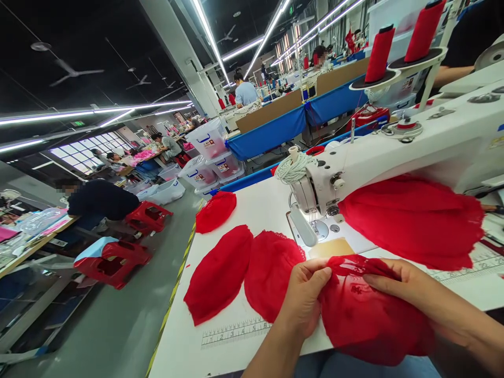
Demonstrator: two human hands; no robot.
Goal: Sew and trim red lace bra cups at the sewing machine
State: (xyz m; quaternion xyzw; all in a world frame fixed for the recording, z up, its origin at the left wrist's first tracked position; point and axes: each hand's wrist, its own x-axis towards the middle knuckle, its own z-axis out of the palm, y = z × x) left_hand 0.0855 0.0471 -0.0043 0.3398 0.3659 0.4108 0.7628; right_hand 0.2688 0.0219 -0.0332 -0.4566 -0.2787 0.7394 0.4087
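Note:
A sheer red fabric piece hangs between my two hands at the front edge of the sewing table. My left hand pinches its upper left edge between thumb and fingers. With the thumb on top, my right hand grips the upper right part, and the cloth drapes below. Just beyond them stands a white sewing machine, its needle area lit. Left of my hands lie a lace-edged red piece and another red piece. A larger red fabric pile rests under the machine arm.
A smaller red piece lies at the table's far left corner. Red thread cones stand behind the machine. A printed ruler runs along the table front. Plastic bins, red stools and people at other tables are farther off.

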